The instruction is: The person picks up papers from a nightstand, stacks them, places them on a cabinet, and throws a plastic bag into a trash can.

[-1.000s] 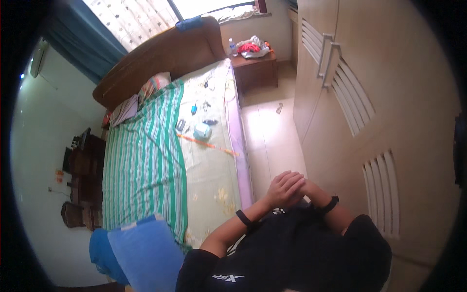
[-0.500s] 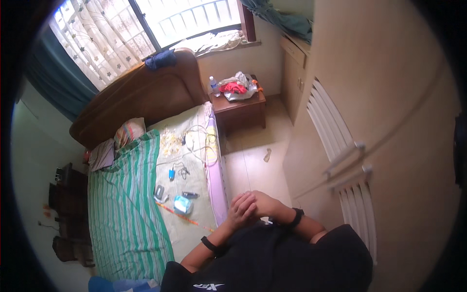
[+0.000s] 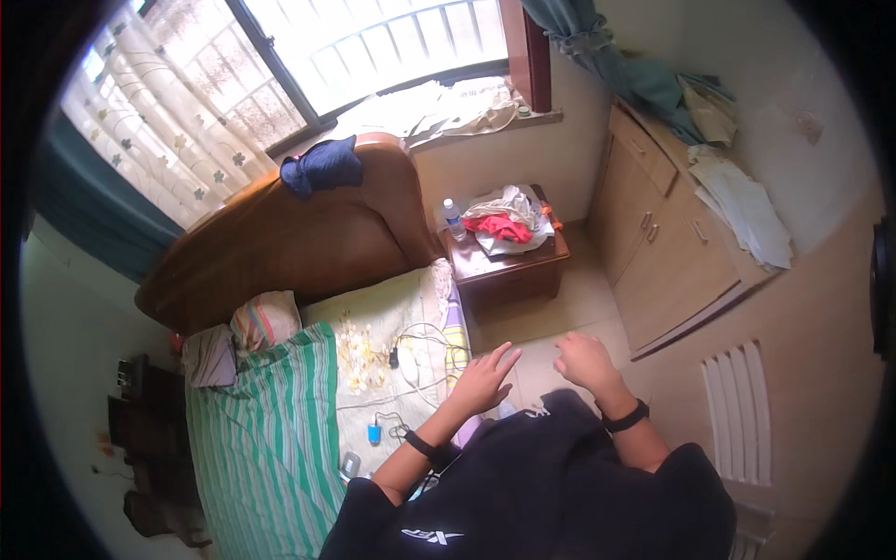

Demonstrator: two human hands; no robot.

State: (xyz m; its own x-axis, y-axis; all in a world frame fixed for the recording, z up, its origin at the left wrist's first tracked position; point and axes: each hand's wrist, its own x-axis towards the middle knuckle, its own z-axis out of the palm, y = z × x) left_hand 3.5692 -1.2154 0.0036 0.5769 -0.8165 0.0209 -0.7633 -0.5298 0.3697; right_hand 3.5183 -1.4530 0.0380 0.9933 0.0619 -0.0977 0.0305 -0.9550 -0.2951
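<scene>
My left hand [image 3: 485, 378] is held in the air by the bed's right edge, fingers spread, nothing in it. To its right, over the floor gap beside the bed, my right hand [image 3: 585, 359] is raised with fingers loosely bent and apart, also without anything in it. A space separates the two hands, and each wrist wears a black band. Beyond them is a brown nightstand [image 3: 476, 267] bearing a water bottle [image 3: 454, 222], a red cloth [image 3: 499, 228] and pale crumpled bags or cloths. Cables and a small blue device [image 3: 374, 433] lie on the bed near my left forearm.
A green-striped blanket [image 3: 266, 439] covers the bed's left part, below a wooden headboard [image 3: 308, 247] with a dark blue cloth [image 3: 322, 168] over it. On the right stands a low wooden cabinet [image 3: 667, 266] with white papers or cloths [image 3: 747, 205] on top. A slatted door [image 3: 737, 411] is near my right arm.
My hands were clasped together and have now parted and opened. The view has moved toward the nightstand and window, and the low cabinet shows more fully.
</scene>
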